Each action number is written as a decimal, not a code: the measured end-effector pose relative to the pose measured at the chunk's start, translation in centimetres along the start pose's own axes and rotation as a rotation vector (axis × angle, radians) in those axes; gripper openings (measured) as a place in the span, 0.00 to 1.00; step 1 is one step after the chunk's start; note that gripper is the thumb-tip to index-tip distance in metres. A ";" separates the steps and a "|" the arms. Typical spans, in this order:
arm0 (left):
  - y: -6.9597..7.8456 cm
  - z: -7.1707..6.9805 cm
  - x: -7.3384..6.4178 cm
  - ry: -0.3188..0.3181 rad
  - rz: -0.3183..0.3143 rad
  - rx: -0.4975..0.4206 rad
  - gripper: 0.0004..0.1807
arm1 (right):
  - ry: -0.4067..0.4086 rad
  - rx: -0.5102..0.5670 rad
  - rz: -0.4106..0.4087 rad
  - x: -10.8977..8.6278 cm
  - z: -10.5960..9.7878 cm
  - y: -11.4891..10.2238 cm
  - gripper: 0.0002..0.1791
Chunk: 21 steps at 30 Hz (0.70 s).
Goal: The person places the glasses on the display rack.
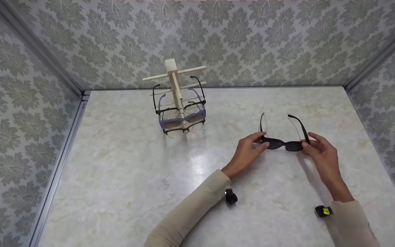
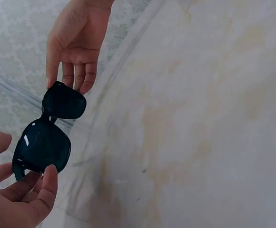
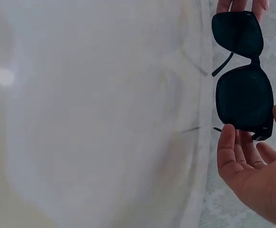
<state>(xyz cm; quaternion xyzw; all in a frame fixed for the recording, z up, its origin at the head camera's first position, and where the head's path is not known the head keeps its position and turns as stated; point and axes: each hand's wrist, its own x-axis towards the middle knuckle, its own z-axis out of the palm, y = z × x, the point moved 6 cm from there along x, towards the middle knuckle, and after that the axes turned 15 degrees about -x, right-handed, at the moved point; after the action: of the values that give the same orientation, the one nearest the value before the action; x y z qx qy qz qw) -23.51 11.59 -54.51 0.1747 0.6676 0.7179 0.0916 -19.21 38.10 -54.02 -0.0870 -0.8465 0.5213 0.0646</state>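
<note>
Black sunglasses [image 1: 283, 144] are held between both hands at the right of the table, dark lenses facing the person and temples spread away. My left hand [image 1: 247, 152] pinches the frame's left end near the hinge. At the other end, my right hand [image 1: 324, 157] grips the frame by the hinge, thumb at the lens edge. In the left wrist view the sunglasses [image 2: 45, 142] span from one hand to the other. The right wrist view shows both lenses of the sunglasses [image 3: 245, 97] and the fingers around the near corner.
A wooden eyewear stand [image 1: 171, 67] at the back left carries black-rimmed glasses [image 1: 167, 110], purple sunglasses [image 1: 173, 123] and, lowest, dark half-rim glasses [image 1: 175, 130]. Its top rod [image 1: 192, 69] sticks out bare. Patterned walls [image 1: 214, 44] enclose the marbled table [image 1: 115, 192].
</note>
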 end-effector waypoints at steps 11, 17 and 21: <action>2.2 -3.2 -1.1 0.085 0.067 -0.009 0.18 | -0.021 -0.070 -0.100 -0.6 2.2 -3.3 0.30; 3.4 -4.7 -1.6 0.103 0.088 0.015 0.16 | -0.042 -0.127 -0.142 -1.0 3.0 -5.0 0.29; 4.2 -5.9 -2.0 0.123 0.096 0.028 0.15 | -0.059 -0.140 -0.180 -1.1 3.5 -6.3 0.29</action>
<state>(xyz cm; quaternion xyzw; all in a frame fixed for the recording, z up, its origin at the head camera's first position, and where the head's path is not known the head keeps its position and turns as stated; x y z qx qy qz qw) -23.38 5.03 -50.91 0.1635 0.6728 0.7214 0.0136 -19.35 32.01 -50.00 0.0003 -0.8868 0.4553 0.0800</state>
